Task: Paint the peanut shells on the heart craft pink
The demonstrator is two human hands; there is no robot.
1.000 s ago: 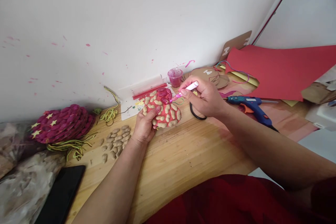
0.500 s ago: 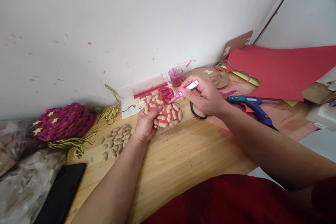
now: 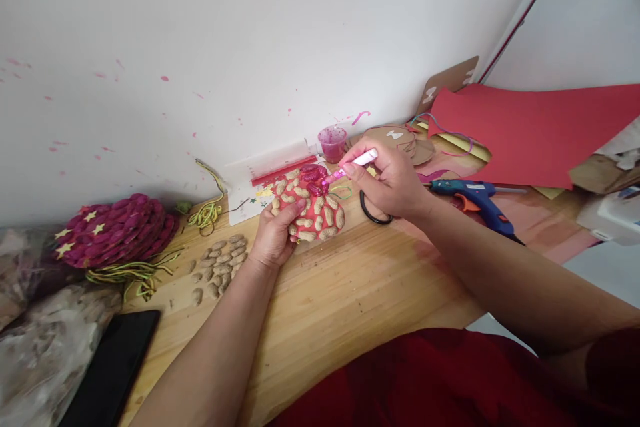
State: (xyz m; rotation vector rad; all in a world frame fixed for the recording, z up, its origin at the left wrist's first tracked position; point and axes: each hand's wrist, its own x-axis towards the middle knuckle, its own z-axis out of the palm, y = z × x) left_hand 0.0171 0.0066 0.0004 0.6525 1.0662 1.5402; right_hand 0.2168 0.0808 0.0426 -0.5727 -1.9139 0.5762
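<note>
My left hand (image 3: 278, 235) grips the lower left edge of a round red disc (image 3: 311, 212) studded with peanuts, its thumb on top. Several peanuts (image 3: 313, 174) at the disc's upper part are wet with magenta paint; the others are bare tan. Pinched in my right hand (image 3: 387, 177) is a white-handled paintbrush (image 3: 364, 159), its magenta-stained end touching the painted peanuts. Behind the disc, by the wall, stands a clear plastic cup (image 3: 332, 145) with magenta paint inside. A thin green loop (image 3: 342, 194) shows at the disc's right edge.
Loose peanuts (image 3: 223, 265) lie left of my hand, near yellow-green cord (image 3: 206, 215). Farther left are stacked magenta discs with stars (image 3: 117, 232), a black phone (image 3: 111, 370) and plastic bags (image 3: 55, 340). On the right lie a blue glue gun (image 3: 475, 200), red sheet (image 3: 530, 130) and cardboard discs (image 3: 390, 140).
The brush tip has shifted slightly along the magenta peanuts, and more of the painted ones now show distinctly. Both hands keep their grips; the whole view has moved a little.
</note>
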